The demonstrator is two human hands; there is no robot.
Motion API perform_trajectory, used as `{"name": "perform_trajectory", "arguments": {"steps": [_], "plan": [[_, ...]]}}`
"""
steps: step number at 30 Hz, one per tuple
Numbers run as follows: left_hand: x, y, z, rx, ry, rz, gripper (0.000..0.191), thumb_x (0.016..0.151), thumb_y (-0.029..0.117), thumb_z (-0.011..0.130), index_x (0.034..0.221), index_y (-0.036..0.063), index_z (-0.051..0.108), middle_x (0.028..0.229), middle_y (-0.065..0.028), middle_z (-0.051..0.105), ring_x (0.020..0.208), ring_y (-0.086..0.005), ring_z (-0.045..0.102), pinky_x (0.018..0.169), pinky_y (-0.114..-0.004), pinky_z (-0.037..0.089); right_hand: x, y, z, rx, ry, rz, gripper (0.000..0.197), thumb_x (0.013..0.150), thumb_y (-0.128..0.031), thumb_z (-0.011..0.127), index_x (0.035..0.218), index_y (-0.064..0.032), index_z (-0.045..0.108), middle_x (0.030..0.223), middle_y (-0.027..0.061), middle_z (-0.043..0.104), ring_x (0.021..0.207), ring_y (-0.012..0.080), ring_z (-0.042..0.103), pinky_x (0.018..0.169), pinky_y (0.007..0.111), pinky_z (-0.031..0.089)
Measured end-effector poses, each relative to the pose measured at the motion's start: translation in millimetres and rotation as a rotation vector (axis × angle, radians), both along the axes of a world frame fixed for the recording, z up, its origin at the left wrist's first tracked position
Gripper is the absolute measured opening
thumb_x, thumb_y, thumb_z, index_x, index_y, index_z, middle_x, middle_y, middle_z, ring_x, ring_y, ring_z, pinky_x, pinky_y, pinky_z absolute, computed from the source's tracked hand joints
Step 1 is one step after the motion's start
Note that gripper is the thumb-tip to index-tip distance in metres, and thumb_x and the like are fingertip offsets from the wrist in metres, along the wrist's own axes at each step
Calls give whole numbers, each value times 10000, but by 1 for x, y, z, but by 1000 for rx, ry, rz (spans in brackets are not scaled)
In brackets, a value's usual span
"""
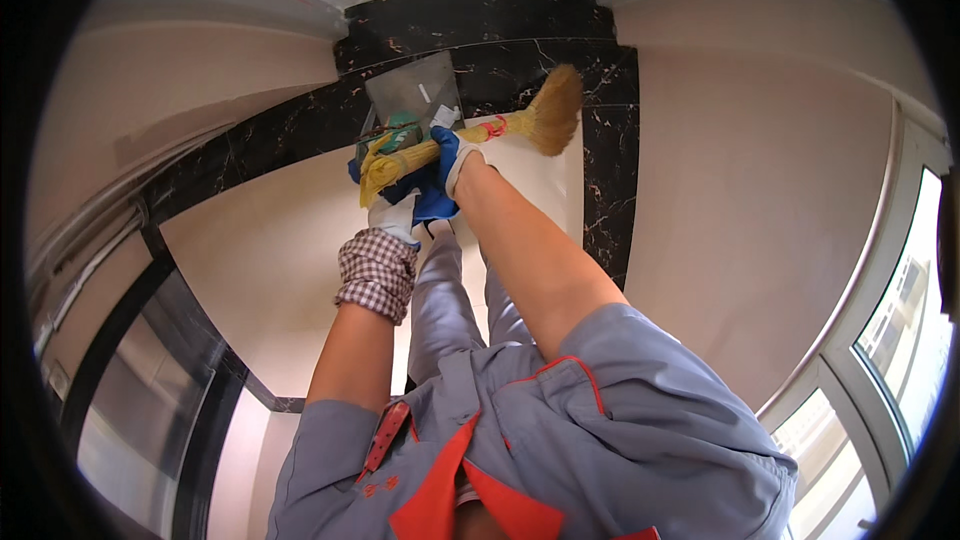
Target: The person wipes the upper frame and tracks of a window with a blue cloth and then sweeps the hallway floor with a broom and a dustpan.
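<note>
A straw hand broom point(480, 133) lies slantwise across both gloved hands, its bristles fanned out to the right and its wrapped yellow handle end at the left. My right hand point(452, 157), in a blue-and-white work glove, is closed around the broom's handle. Below the handle end is my left hand point(397, 195), also gloved, with a checked cloth cuff at the wrist; its fingers are largely hidden. Just beyond the hands a grey dustpan point(412, 82) holds a green item point(401, 131) and small white scraps. How the left hand grips the dustpan is hidden.
Black marble tiles point(517, 75) border the pale floor point(277, 232). Pinkish walls point(735, 202) rise on both sides. At the right are framed windows point(892, 330); at the lower left, a dark-framed glossy panel point(142, 390). Pipes point(90, 262) run along the left wall.
</note>
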State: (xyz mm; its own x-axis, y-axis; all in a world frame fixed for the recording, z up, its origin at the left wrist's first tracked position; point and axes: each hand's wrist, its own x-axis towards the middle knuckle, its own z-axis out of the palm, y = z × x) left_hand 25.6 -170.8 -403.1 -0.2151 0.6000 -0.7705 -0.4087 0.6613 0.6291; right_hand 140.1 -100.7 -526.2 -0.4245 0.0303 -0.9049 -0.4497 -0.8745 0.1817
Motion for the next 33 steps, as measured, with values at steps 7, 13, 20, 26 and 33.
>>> {"name": "perform_trajectory", "arguments": {"steps": [7,13,20,26,33], "plan": [[3,-19,-1,-273,546,-194,645,668,-42,763,1245,-26,476,1177,-139,575,1029,-196,573,858,-308,508,128,-14,125,-83,105,-675,287,863,-310,499,917,-32,547,847,151,589,771,317,569,746,420,476],[3,-3,27,-349,635,-455,718,626,31,822,1250,-31,474,1262,-142,536,1065,-190,558,896,-330,493,268,-125,229,189,-62,-445,199,879,-248,529,811,-62,550,651,45,562,542,164,535,523,276,456],[-27,0,-8,-254,810,-695,800,622,338,828,1250,-27,495,1235,-164,569,1099,-253,562,950,-341,433,265,-327,309,173,-440,-297,301,820,-188,668,1054,-67,522,837,63,570,658,169,595,588,274,502],[-66,24,-90,-115,190,-750,564,849,463,568,1155,-10,591,1051,-111,649,900,-215,637,795,-331,522,200,-433,275,155,-494,-637,270,805,-210,689,984,-71,542,742,44,570,571,142,563,493,281,478],[-39,41,-85,-246,697,-1024,628,709,393,763,1175,9,588,1121,-128,637,1011,-244,605,840,-379,508,109,-550,250,266,-458,-1277,178,829,-194,654,912,-95,533,696,43,560,532,156,536,462,290,452]]}}
